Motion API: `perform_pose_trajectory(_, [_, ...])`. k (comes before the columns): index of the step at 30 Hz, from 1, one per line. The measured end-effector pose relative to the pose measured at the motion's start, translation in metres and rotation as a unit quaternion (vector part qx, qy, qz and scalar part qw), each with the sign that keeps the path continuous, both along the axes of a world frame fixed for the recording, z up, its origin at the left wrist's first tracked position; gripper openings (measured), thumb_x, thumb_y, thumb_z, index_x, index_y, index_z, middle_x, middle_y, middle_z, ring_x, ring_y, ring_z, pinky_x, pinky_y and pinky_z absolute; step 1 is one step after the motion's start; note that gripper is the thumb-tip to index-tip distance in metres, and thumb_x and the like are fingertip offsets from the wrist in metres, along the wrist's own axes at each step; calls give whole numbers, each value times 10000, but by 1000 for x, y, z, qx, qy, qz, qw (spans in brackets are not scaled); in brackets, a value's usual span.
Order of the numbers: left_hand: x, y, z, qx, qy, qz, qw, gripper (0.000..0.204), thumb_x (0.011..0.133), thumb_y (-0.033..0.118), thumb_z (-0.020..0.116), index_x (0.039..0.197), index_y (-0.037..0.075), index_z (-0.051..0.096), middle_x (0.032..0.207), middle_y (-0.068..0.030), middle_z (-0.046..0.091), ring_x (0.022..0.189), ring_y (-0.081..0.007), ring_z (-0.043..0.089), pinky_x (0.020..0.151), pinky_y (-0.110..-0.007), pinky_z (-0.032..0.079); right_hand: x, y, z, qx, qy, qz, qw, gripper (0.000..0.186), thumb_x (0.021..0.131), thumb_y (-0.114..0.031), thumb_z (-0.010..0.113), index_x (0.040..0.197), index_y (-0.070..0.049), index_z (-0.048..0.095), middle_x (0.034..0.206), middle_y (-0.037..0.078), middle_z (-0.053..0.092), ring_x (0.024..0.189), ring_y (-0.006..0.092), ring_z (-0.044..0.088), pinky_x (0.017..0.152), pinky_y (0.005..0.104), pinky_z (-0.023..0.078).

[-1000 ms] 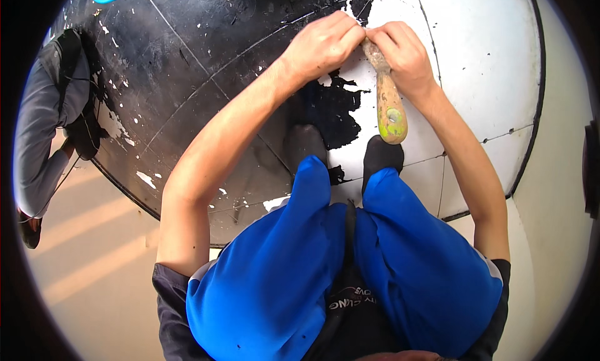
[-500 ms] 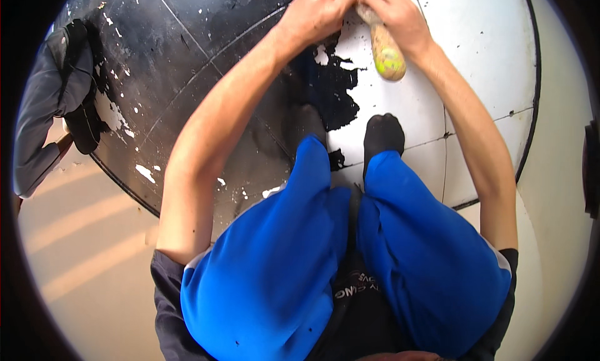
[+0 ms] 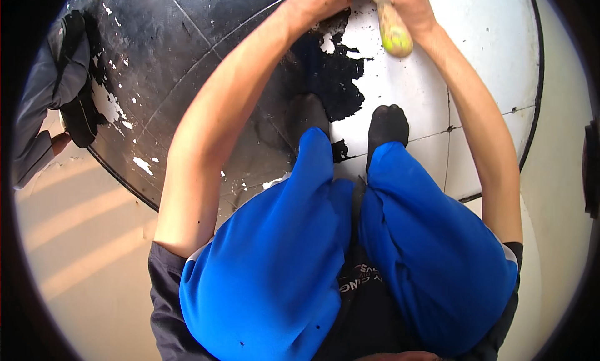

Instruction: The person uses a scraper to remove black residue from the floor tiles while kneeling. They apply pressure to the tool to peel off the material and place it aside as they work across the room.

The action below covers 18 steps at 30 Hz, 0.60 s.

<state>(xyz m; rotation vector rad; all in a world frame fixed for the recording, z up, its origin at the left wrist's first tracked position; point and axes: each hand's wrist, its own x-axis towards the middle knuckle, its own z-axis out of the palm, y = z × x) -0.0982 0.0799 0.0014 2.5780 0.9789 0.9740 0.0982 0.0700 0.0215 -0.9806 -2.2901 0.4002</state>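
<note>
At the top edge my right hand [image 3: 409, 11] is closed around a hand tool with a worn, pale rounded handle [image 3: 395, 35], its butt marked yellow-green and pointing toward me. The tool's working end is out of view, so its kind does not show. Close by on the left, my left hand [image 3: 322, 0] has its fingers curled in near the tool's far end; what they hold is cut off by the frame. Below both hands lies a round surface, its left part covered by a black layer [image 3: 244, 67] with a ragged edge, its right part bare white [image 3: 431, 80].
My blue-trousered legs [image 3: 262, 267] are bent, with black-socked feet [image 3: 387, 126] on the round surface. At the far left sits part of another person in dark grey clothing [image 3: 72, 67]. Beige floor [image 3: 75, 236] surrounds the disc's dark rim. A dark object [image 3: 590, 167] stands at the right edge.
Both hands and the tool have shifted up in the picture, partly past the top edge. The tool stays in my right hand.
</note>
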Motion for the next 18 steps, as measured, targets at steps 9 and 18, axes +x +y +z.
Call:
perform_pose_trajectory(9, [-3, -43, 0, -46, -9, 2, 999, 282, 685, -70, 688, 941, 43, 656, 848, -77, 636, 813, -273, 650, 742, -372, 567, 12, -41, 2, -15, -30, -7, 999, 192, 747, -37, 727, 918, -38, 638, 888, 94, 606, 856, 291, 636, 747, 395, 536])
perform_pose_trajectory(18, [-2, -11, -13, -32, -45, 9, 998, 283, 655, -93, 684, 896, 47, 635, 789, -89, 588, 759, -278, 628, 686, -377, 548, 5, -12, -16, -6, -23, -26, 999, 182, 767, -31, 721, 929, -34, 637, 893, 101, 608, 856, 309, 638, 745, 399, 540])
